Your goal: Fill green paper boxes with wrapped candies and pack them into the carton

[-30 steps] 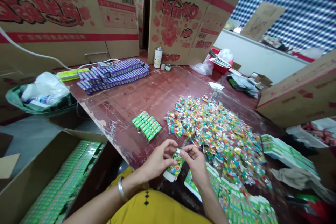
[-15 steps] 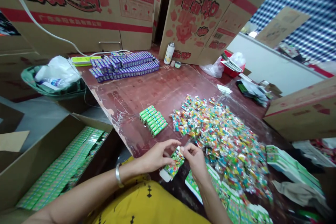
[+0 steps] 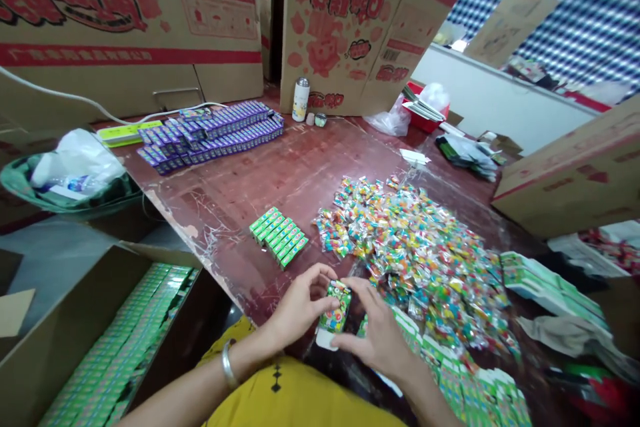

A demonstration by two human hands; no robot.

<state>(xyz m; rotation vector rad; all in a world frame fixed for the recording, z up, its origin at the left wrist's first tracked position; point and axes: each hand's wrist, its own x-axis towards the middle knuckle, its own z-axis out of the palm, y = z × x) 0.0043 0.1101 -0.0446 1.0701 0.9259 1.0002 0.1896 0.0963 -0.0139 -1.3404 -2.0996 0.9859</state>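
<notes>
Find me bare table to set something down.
Bare tabletop lies between the purple boxes, the small green boxes and the colorful packets. Another strip lies between those green boxes and the left edge. It's crowded beside the right hand, with packets and green cartons.

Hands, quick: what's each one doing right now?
Left hand: closed, holding the small green box.
Right hand: open, curved along the box's right side.

Beyond the grip on the box (image 3: 341,317), green cartons (image 3: 279,237) obstruct leftward and candy bags (image 3: 415,247) rightward; past the cartons, the table (image 3: 300,170) leaves passing room.
</notes>
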